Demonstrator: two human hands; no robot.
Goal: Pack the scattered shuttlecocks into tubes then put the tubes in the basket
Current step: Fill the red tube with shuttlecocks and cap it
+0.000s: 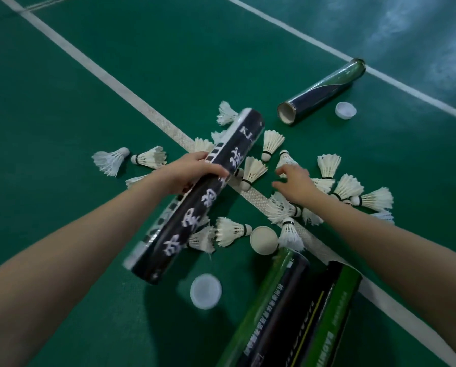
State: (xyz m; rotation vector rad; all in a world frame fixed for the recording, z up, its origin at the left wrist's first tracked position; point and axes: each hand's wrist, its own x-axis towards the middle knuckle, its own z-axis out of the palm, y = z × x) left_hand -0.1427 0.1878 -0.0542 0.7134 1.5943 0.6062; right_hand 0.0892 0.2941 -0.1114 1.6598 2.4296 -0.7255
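My left hand (192,170) grips a long black tube with white characters (192,205), held slanted above the floor. Several white feather shuttlecocks lie scattered on the green court, such as a shuttlecock (253,172) just right of the tube and a shuttlecock (232,230) below it. My right hand (295,182) hovers over the pile with fingers spread, holding nothing. A dark blue tube (322,91) lies open-ended at the upper right. Two green-and-black tubes (282,311) lie at the bottom right. No basket is in view.
A white cap (205,291) lies below the held tube, another cap (264,239) beside the green tubes, and a third cap (345,110) near the blue tube. White court lines (131,94) cross the green floor under the pile.
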